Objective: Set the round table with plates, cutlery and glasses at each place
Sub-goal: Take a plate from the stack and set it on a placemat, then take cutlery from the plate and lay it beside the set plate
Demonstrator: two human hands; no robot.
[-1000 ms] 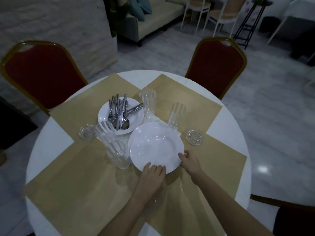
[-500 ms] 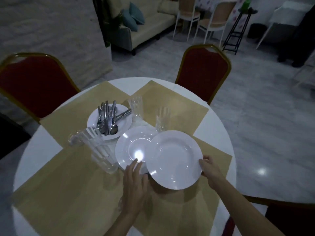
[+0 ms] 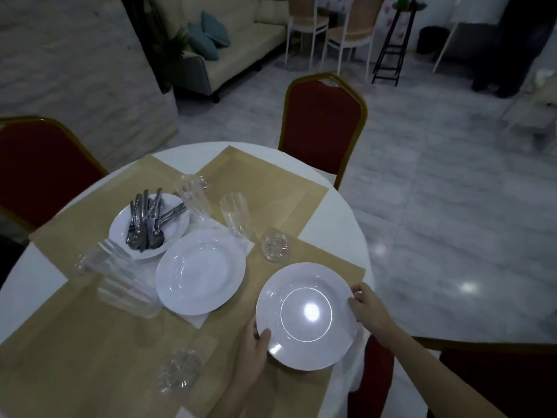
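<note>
A white plate (image 3: 306,316) is over the tan placemat (image 3: 328,260) at the table's right edge. My left hand (image 3: 254,346) grips its near-left rim and my right hand (image 3: 366,304) grips its right rim. A second white plate (image 3: 200,271) lies in the middle of the round table (image 3: 180,153). Behind it a smaller plate (image 3: 177,221) holds several pieces of cutlery (image 3: 147,221). Clear glasses stand around: two tall ones (image 3: 236,218) behind the middle plate, a low one (image 3: 275,247) beside them, stacked ones (image 3: 120,279) at the left, one (image 3: 179,372) near me.
Red chairs with gold frames stand at the far side (image 3: 322,128), at the left (image 3: 39,167) and at the lower right (image 3: 497,381). Tan placemats cover most of the tabletop. A sofa (image 3: 229,46) and light chairs stand across the tiled floor.
The top plate left the stack and moved right and toward me, to the right-hand placemat. My left hand moved from the stack onto this plate's rim. A low glass behind it came into sight.
</note>
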